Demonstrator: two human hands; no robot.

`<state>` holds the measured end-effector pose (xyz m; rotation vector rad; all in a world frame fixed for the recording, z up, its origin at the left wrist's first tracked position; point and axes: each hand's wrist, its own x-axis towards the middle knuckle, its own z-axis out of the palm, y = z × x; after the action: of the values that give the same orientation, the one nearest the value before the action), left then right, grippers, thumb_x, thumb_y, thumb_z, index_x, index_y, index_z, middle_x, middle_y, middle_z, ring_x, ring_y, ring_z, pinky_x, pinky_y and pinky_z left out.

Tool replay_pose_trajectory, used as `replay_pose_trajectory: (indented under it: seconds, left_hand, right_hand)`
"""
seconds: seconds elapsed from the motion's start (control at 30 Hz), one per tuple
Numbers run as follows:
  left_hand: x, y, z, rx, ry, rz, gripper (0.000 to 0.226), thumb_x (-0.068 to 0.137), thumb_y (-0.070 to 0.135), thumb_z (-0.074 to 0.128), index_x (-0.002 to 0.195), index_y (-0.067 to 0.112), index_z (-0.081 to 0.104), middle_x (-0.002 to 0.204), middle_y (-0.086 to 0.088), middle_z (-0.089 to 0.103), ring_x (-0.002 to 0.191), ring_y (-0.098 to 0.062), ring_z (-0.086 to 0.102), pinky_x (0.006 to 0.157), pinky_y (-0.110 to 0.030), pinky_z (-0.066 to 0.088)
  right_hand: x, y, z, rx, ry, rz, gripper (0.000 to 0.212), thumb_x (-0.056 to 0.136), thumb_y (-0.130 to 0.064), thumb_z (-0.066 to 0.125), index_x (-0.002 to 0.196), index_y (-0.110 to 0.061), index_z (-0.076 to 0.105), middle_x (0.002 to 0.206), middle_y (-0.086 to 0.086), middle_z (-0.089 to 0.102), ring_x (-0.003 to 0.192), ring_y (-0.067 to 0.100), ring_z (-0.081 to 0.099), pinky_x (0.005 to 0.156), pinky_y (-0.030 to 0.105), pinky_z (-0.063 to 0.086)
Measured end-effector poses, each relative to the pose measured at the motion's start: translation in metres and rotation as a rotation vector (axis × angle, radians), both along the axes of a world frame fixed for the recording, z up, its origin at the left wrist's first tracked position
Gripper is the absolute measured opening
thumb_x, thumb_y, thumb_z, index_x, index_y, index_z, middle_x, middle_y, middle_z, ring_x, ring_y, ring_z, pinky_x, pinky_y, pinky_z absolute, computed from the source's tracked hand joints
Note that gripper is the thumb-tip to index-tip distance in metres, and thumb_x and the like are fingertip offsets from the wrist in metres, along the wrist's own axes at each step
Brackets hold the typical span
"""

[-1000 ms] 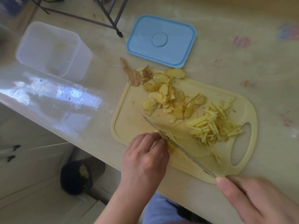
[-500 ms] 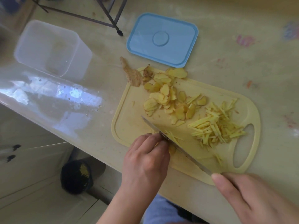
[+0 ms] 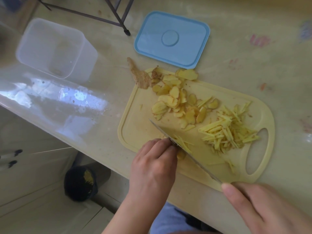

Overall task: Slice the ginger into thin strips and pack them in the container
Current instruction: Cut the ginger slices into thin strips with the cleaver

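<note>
Ginger slices (image 3: 177,100): flat pale-yellow coins with ragged edges, lying in a loose heap on the far middle of the board, waiting to be cut.
Container (image 3: 55,49): clear plastic tub, rounded corners, sitting far left on the worktop (image 3: 244,68), well apart from the board; looking almost bare inside, nothing packed yet.
Left hand (image 3: 154,164): curling its fingers down on a small stack of ginger right against the blade; the stack is mostly hidden under them.
Knife (image 3: 185,149): thin steel blade, running diagonally, touching the pinned stack.
Risk 1: fingertips are sitting tight to the blade, so a slip on the damp slices is likely nicking them.
Cutting board (image 3: 133,132): smooth pale-yellow plastic, grooved rim, handle hole at right, near corner overhanging the worktop edge.
Risk 2: pressing near that corner could be tipping or sliding the board.
Lid (image 3: 172,39): blue, rectangular, lying off beyond the board.
Ginger strips (image 3: 228,132): thin stiff matchsticks piling near the handle hole; strays could be dropping through.
Right hand (image 3: 268,211): gripping the knife handle, thumb forward.
</note>
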<state>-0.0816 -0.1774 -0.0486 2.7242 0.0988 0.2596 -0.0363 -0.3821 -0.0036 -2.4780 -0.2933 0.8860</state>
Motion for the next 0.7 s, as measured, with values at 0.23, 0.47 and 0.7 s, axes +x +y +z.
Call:
replay_pose_trajectory:
  seconds: [0.23,0.47,0.7]
  left_hand:
    - [-0.002,-0.001,-0.001,0.018,0.036,0.0,0.014,0.084,0.001,0.065,0.082,0.009,0.076,0.091,-0.001,0.072,0.083,-0.024,0.068,0.075,-0.03,0.053]
    - [-0.003,0.0,-0.001,0.014,0.02,0.01,0.013,0.082,0.001,0.066,0.084,0.009,0.077,0.094,-0.001,0.073,0.084,-0.024,0.068,0.073,-0.028,0.052]
    - [-0.001,-0.002,0.002,0.027,0.063,0.03,0.02,0.085,0.012,0.057,0.082,0.011,0.077,0.093,-0.001,0.072,0.083,-0.023,0.069,0.072,-0.026,0.049]
  right_hand:
    - [-0.015,0.003,0.017,0.176,-0.3,-0.016,0.08,0.099,-0.061,0.017,0.047,-0.02,0.06,0.083,-0.011,0.057,0.058,-0.001,0.056,0.04,0.015,0.041]
    - [-0.006,0.002,-0.001,0.038,-0.021,-0.028,0.11,0.057,-0.098,-0.009,0.067,-0.019,0.068,0.074,0.006,0.067,0.08,0.003,0.058,0.062,0.019,0.044]
    - [-0.014,-0.004,0.011,0.146,-0.271,0.034,0.075,0.099,-0.063,0.02,0.049,-0.023,0.06,0.048,-0.006,0.055,0.057,-0.003,0.054,0.042,0.015,0.04]
